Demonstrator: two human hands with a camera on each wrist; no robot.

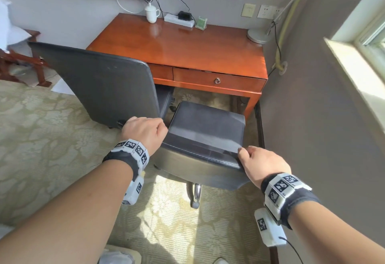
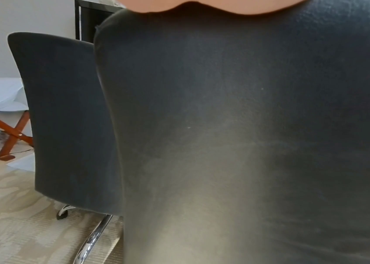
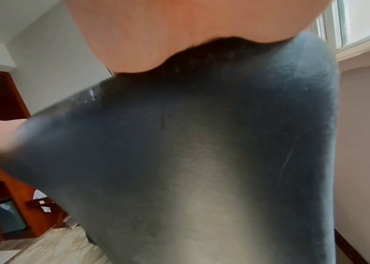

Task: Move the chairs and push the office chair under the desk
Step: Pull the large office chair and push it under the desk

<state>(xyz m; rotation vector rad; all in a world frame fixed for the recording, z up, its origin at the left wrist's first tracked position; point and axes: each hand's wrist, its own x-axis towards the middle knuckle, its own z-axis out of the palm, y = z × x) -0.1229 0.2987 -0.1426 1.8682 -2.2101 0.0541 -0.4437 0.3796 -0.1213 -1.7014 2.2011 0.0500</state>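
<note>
The office chair [image 1: 206,138] is sitting in the centre of the head view, its black backrest facing the camera and its seat pointing toward the opening beneath the desk [image 1: 187,49], which is filling the upper middle of the frame. The left hand [image 1: 143,132] is curling its fingers over the top left corner of the backrest, and the right hand [image 1: 262,165] is wrapping over the top right corner, so both hands are gripping the chair firmly, each closed around the padded edge. Both wrist views are showing little but dark upholstery close up, with a strip of palm at the top edge.

A second chair [image 1: 100,88], also black, is standing just to the left, its backrest nearly touching the left hand and overlapping the desk's left corner in the picture.

As a judgement, the task is looking about halfway along: 1 chair appears already set aside, while the office chair is lined up with the gap yet not under the desk. The push forward is remaining.

On the desk top, a white cup [image 1: 151,13] and a power strip [image 1: 179,21] are sitting near the wall, and a lamp base [image 1: 258,35] is resting at the upper right.
</note>
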